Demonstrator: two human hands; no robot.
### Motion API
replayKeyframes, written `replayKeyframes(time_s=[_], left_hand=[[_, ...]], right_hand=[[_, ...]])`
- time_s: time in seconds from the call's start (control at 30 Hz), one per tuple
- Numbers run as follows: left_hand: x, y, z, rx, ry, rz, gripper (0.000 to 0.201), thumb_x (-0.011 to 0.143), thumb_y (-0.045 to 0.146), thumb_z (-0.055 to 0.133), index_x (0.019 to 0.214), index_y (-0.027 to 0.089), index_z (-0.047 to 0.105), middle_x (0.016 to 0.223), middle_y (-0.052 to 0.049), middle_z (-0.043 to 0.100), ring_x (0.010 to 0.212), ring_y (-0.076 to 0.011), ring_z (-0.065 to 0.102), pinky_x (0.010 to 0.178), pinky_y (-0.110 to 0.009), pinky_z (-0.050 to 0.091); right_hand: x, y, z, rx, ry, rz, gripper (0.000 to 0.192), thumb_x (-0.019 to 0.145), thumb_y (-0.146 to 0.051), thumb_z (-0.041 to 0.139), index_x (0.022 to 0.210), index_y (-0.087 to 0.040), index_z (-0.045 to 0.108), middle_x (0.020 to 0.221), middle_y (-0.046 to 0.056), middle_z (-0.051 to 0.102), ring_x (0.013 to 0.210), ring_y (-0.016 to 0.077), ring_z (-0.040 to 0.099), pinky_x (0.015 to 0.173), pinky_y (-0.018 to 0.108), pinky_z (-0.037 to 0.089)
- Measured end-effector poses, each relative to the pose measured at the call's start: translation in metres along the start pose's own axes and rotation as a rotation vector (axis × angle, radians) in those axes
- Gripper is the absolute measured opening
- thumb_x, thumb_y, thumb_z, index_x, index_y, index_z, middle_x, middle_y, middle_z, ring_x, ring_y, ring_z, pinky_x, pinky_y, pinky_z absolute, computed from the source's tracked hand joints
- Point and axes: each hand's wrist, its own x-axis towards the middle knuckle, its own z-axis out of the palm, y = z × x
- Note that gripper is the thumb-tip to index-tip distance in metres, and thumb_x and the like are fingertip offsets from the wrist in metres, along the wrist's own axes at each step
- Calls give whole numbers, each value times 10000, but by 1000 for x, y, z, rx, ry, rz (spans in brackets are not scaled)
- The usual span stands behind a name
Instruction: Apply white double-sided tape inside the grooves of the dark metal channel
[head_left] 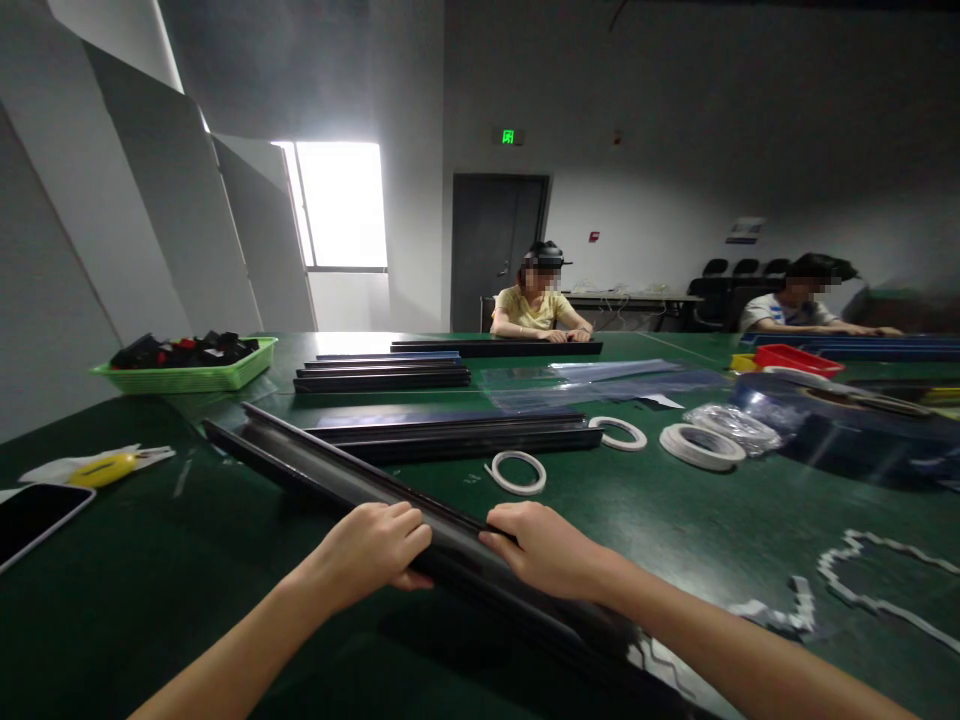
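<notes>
Black channel strip (pixel 459 548) slants across, gripped by the left hand (pixel 390 545) and clasped along its far edge by the right hand (pixel 536 547). Beneath both spreads a dark green tabletop (pixel 187 570). Beyond the hands stand a grey door (pixel 487 235) and, farther left, a bright window (pixel 341 205). The lit green sign (pixel 508 137) above is too small to read.

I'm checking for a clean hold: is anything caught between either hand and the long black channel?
Nothing visible is: the left hand and right hand both hold the long black channel directly. Its underside, beneath the fingers, is hidden.
</notes>
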Motion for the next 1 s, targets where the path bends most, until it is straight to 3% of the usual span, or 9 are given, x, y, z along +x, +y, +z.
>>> replayKeyframes(time_s=[0.27, 0.4, 0.5, 0.63, 0.73, 0.8, 1.0], left_hand=[[5, -5, 0, -69, 16, -48, 284, 835, 473, 530, 922, 202, 524, 929, -38, 591, 881, -214, 547, 812, -360, 415], [5, -3, 1, -29, 47, -130, 293, 799, 438, 593, 983, 220, 523, 1016, -44, 562, 962, -234, 508, 880, -381, 381], [4, 2, 2, 34, 66, -207, 361, 746, 407, 655, 1022, 217, 524, 1097, -70, 533, 997, -260, 491, 867, -394, 379], [3, 7, 1, 4, 22, -276, 376, 762, 397, 630, 1071, 215, 514, 999, -65, 568, 882, -241, 542, 760, -369, 399], [3, 9, 1, -116, 11, -297, 407, 790, 445, 587, 1116, 220, 495, 941, -45, 594, 840, -219, 567, 760, -354, 402], [2, 10, 2, -167, 33, -299, 454, 788, 517, 562, 1130, 228, 494, 953, -48, 595, 870, -229, 564, 777, -363, 402], [3, 9, 9, -257, 75, -300, 515, 783, 633, 476, 1067, 207, 535, 957, -62, 561, 879, -244, 534, 773, -391, 433]], right_hand=[[1, -1, 10, -21, 28, 172, 312, 891, -389, 413, 738, -186, 594, 783, 65, 653, 678, 161, 567, 577, 246, 313], [0, -2, 12, -14, 85, 184, 271, 890, -359, 415, 746, -196, 577, 807, 61, 653, 717, 172, 576, 610, 252, 325], [0, -6, 13, 8, 97, 210, 248, 891, -343, 411, 757, -200, 563, 829, 58, 651, 717, 170, 577, 611, 250, 332], [0, -12, 16, 73, 114, 245, 180, 889, -300, 409, 918, -211, 563, 905, 60, 653, 779, 185, 597, 626, 250, 358], [-1, -15, 20, 125, 158, 225, 331, 884, -253, 414, 1213, -244, 457, 1049, 63, 633, 856, 192, 605, 688, 258, 391], [-1, -16, 21, 136, 175, 194, 426, 887, -244, 415, 1310, -280, 381, 1128, 62, 601, 894, 191, 601, 729, 266, 408], [2, -6, 8, 211, 126, -83, 329, 925, -252, 364, 1207, -263, 534, 1065, 50, 587, 901, 158, 583, 816, 282, 443]])
